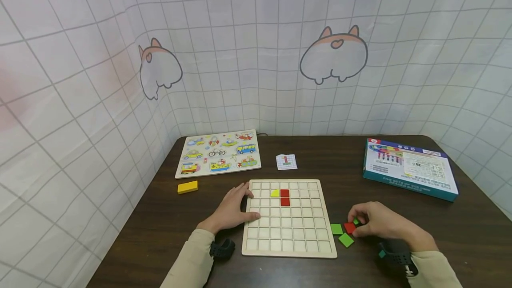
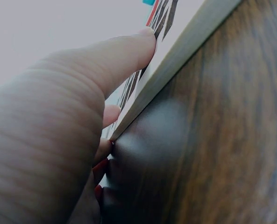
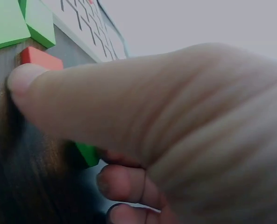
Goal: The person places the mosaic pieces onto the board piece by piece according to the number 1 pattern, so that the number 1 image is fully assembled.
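Beige sleeves (image 1: 192,257), black wrist straps (image 1: 222,249) (one teal-tipped), bare fingers (image 1: 242,189)

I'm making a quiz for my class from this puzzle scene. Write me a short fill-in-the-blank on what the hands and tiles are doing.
1. The left hand rests on the ____ edge of the wooden grid board.
2. The right hand pinches a ____ tile on the table, beside the green tiles.
3. On the board, a yellow tile lies next to ____ red tiles.
4. The yellow block lies in front of the ____ puzzle.

Missing words: left; red; two; vehicle
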Action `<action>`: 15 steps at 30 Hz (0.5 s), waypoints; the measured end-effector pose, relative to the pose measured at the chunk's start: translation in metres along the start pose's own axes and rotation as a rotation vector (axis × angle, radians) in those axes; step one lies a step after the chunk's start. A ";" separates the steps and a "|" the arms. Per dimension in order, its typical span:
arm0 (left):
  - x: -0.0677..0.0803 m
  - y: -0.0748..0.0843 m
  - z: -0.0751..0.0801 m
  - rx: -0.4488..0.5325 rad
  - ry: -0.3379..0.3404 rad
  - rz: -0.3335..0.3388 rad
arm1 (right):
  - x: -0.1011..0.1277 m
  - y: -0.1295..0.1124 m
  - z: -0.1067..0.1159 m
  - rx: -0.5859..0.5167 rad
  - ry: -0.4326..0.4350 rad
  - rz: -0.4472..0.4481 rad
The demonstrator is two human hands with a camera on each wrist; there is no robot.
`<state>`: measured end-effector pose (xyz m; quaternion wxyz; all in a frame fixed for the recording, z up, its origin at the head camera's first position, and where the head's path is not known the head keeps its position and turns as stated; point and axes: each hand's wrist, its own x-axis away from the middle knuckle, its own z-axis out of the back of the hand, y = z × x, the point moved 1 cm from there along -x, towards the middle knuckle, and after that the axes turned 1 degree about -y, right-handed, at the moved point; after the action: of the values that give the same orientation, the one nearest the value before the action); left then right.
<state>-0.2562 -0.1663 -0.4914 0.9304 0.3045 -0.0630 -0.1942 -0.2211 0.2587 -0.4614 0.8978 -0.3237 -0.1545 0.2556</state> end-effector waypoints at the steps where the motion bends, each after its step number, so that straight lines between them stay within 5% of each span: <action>1: 0.000 0.000 0.000 0.001 0.000 -0.001 | 0.000 0.000 0.000 0.000 0.006 -0.001; 15: -0.001 0.000 0.000 0.003 -0.001 -0.002 | -0.005 0.000 -0.002 0.060 0.153 -0.029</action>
<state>-0.2570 -0.1663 -0.4916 0.9296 0.3060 -0.0632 -0.1953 -0.2241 0.2550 -0.4635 0.9198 -0.3132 -0.0824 0.2217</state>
